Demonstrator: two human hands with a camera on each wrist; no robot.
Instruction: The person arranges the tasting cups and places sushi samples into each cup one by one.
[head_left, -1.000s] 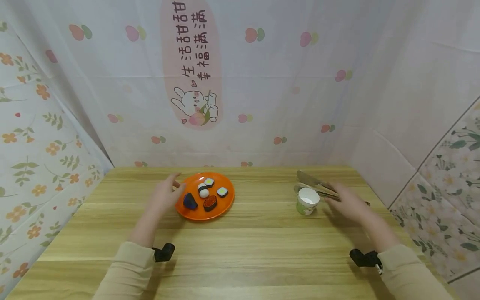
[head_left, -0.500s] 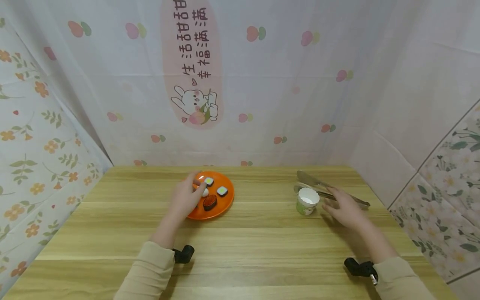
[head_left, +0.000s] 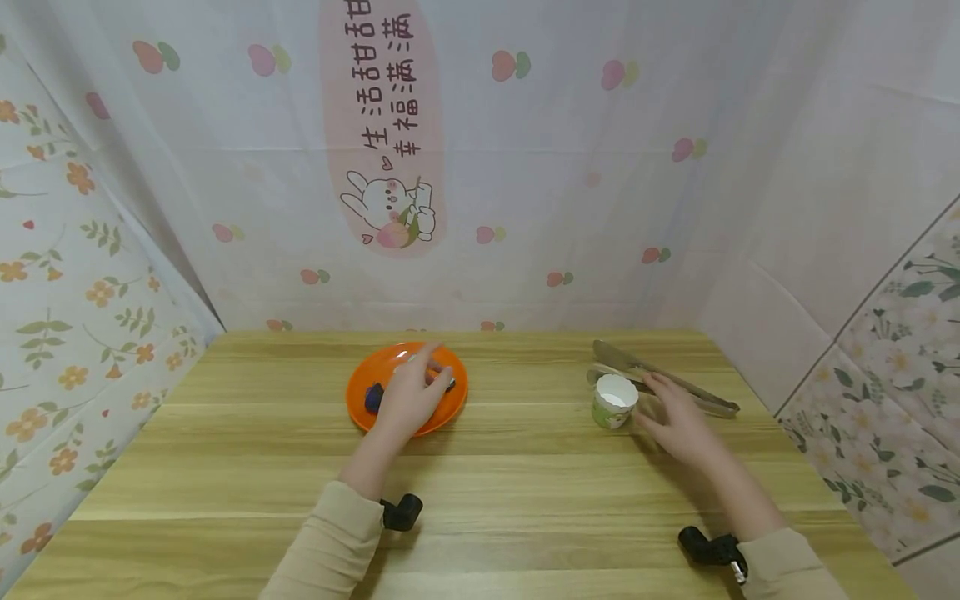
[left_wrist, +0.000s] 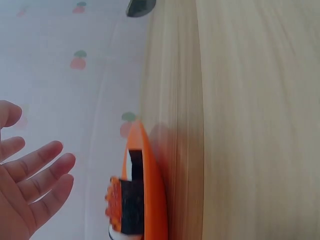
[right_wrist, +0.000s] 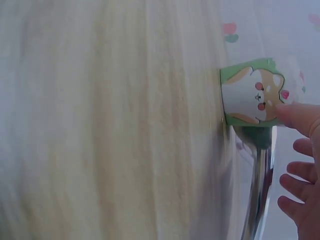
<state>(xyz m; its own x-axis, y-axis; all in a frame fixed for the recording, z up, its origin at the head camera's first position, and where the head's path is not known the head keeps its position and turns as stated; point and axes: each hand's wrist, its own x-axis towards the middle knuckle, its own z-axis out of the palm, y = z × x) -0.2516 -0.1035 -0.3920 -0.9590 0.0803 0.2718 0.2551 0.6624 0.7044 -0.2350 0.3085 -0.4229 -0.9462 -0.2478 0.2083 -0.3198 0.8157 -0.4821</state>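
Over the orange plate (head_left: 358, 365) hovers my left hand (head_left: 408, 402), fingers spread and holding nothing. It hides most of the toy sushi; a dark blue piece (head_left: 373, 397) shows at its left. In the left wrist view, a roe-topped sushi (left_wrist: 125, 206) with a black wrap sits on the plate, apart from the loosely bent fingers (left_wrist: 49, 175). My right hand (head_left: 681, 423) is beside a small green and white paper cup (head_left: 613, 403). In the right wrist view its thumb overlaps the edge of the cup (right_wrist: 250, 95); whether they touch, I cannot tell. The other fingers are relaxed.
Metal tongs (head_left: 712, 404) lie behind the cup and the right hand, pointing back left. Printed curtain cloth (head_left: 517, 192) rises along the back edge of the wooden table (head_left: 517, 500). More patterned cloth hangs at both sides.
My left hand has moved right, from the plate's left edge to above its middle. My right hand has come off the tongs and shifted toward the cup. Plate, cup and tongs have stayed put.
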